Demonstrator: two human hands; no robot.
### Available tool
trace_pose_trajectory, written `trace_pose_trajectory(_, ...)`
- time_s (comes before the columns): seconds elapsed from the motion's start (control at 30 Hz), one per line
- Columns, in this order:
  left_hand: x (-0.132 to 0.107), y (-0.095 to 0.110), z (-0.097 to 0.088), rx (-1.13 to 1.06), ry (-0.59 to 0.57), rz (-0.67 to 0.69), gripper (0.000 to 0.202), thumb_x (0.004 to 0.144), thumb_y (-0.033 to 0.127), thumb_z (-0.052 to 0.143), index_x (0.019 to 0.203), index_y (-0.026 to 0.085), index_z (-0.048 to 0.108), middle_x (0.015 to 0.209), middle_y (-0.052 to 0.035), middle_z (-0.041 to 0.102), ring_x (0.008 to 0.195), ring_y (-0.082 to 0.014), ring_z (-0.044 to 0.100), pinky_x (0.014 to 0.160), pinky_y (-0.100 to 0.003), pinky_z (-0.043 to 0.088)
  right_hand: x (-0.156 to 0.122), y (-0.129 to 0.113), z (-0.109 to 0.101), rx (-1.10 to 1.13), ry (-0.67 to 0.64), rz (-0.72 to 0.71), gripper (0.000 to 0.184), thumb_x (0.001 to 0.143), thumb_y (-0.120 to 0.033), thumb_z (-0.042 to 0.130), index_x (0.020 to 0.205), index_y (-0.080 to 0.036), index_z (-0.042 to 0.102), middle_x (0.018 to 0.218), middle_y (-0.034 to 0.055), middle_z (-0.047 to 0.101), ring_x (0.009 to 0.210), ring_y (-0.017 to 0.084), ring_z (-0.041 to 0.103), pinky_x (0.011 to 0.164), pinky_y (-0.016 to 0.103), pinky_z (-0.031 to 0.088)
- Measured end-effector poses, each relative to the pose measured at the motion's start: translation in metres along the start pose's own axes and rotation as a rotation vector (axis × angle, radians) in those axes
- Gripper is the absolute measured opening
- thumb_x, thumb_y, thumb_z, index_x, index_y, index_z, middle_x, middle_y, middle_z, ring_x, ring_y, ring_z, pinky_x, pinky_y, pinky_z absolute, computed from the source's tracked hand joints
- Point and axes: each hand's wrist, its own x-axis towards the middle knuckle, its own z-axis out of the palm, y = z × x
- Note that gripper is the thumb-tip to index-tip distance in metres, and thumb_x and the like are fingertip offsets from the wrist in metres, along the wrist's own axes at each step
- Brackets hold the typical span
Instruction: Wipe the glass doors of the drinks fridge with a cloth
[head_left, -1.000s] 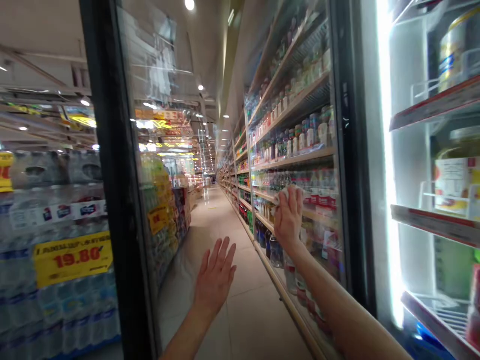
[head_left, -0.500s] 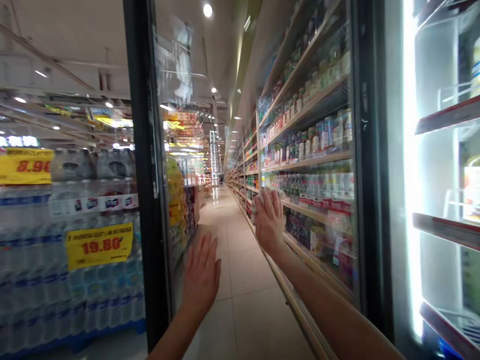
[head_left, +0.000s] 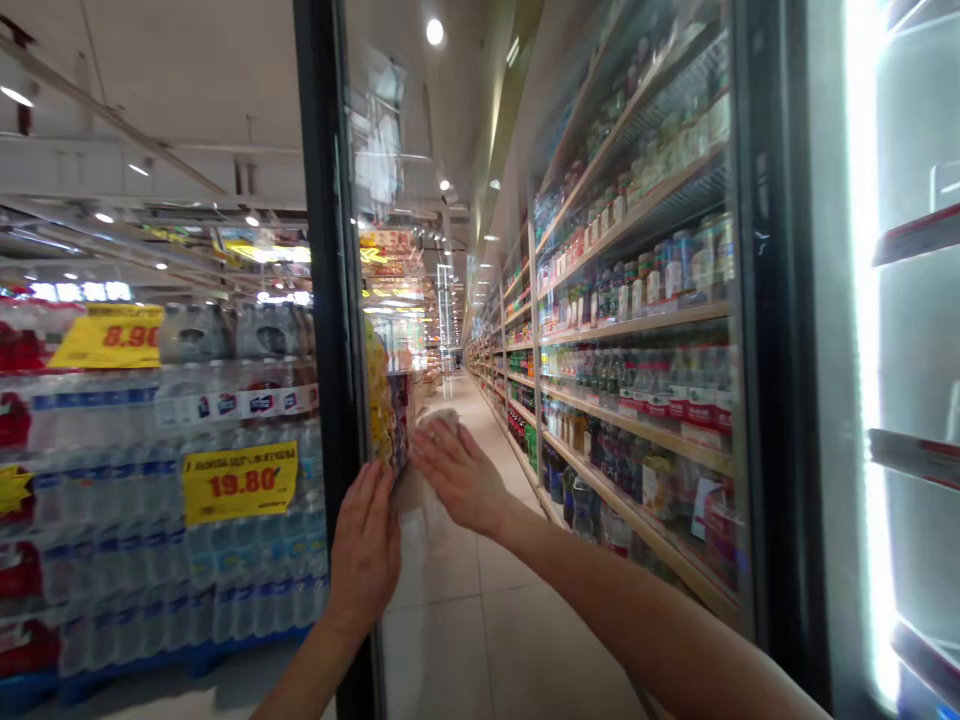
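Observation:
In front of me stands a glass fridge door (head_left: 442, 660) with a black frame (head_left: 330, 250). My right hand (head_left: 466, 478) presses a crumpled white cloth (head_left: 439, 415) against the glass with its fingers laid over it, left of the pane's middle. Only the cloth's upper edge shows past the fingertips. My left hand (head_left: 365, 545) rests on the frame's left side by the glass, its fingers stretched out and nothing in it. The gap between the two hands is small.
Packed water bottles (head_left: 142, 500) stand stacked at the left, with yellow price signs (head_left: 240, 483) on them. A lit fridge interior with shelf edges (head_left: 915, 455) is at the right. Shelves of drinks (head_left: 637, 320) and a tiled aisle show in or through the glass.
My right hand has swept left and slightly down across the glass with the cloth. My left hand has shifted left onto the frame. The view has turned a little left.

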Motion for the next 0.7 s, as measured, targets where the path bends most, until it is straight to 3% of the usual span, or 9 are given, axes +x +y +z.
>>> trace_pose_trajectory(0.1, 0.006, -0.002, -0.006, 0.003, 0.025, -0.017, 0.064, 0.086, 0.011, 0.041, 0.145, 0.025, 0.018, 0.147, -0.0112, 0.032, 0.136, -0.024, 0.03, 0.11, -0.047, 0.031, 0.02, -0.012, 0.007, 0.056, -0.096, -0.093, 0.038, 0.091, -0.021, 0.04, 0.129, -0.017, 0.048, 0.146, 0.0051, 0.039, 0.138, 0.022, 0.027, 0.111, 0.046, 0.03)
trace_pose_trajectory(0.27, 0.016, -0.015, -0.012, 0.036, 0.061, -0.085, 0.063, 0.086, 0.014, 0.043, 0.144, 0.023, 0.021, 0.149, -0.0134, 0.028, 0.137, -0.0274, 0.026, 0.11, -0.051, 0.028, 0.053, -0.018, 0.013, 0.036, -0.082, 0.073, 0.04, 0.094, -0.021, 0.034, 0.132, -0.016, 0.044, 0.149, 0.0044, 0.034, 0.14, 0.025, 0.021, 0.112, 0.05, 0.027)
trace_pose_trajectory(0.4, 0.02, -0.022, -0.016, 0.04, 0.054, -0.103, 0.063, 0.086, 0.014, 0.045, 0.144, 0.022, 0.02, 0.148, -0.0148, 0.028, 0.137, -0.0276, 0.026, 0.11, -0.05, 0.028, 0.04, -0.019, 0.014, 0.026, -0.063, -0.147, 0.037, 0.094, -0.022, 0.033, 0.127, -0.016, 0.05, 0.145, 0.0021, 0.04, 0.138, 0.023, 0.028, 0.113, 0.045, 0.028)
trace_pose_trajectory(0.47, 0.024, -0.023, -0.017, 0.045, 0.047, -0.088, 0.063, 0.086, 0.015, 0.045, 0.144, 0.022, 0.02, 0.148, -0.0144, 0.028, 0.137, -0.0275, 0.027, 0.11, -0.05, 0.028, 0.041, -0.009, 0.013, 0.012, -0.039, -0.179, 0.036, 0.094, -0.021, 0.034, 0.126, -0.018, 0.051, 0.143, 0.001, 0.043, 0.137, 0.022, 0.03, 0.113, 0.044, 0.029)
trace_pose_trajectory(0.63, 0.046, -0.021, -0.012, 0.043, 0.067, -0.063, 0.062, 0.087, 0.018, 0.044, 0.144, 0.021, 0.02, 0.149, -0.014, 0.026, 0.138, -0.0274, 0.024, 0.111, -0.048, 0.027, 0.068, 0.028, -0.003, -0.012, -0.014, 0.16, 0.042, 0.091, -0.017, 0.038, 0.132, -0.018, 0.045, 0.146, 0.0038, 0.039, 0.139, 0.025, 0.025, 0.112, 0.05, 0.026)
trace_pose_trajectory(0.7, 0.056, -0.019, -0.008, 0.034, 0.071, -0.053, 0.062, 0.088, 0.02, 0.043, 0.145, 0.021, 0.019, 0.15, -0.014, 0.025, 0.139, -0.0271, 0.022, 0.112, -0.048, 0.026, 0.062, 0.032, -0.01, 0.001, -0.033, 0.186, 0.043, 0.09, -0.017, 0.04, 0.133, -0.018, 0.045, 0.146, 0.0044, 0.038, 0.14, 0.025, 0.023, 0.112, 0.051, 0.025)
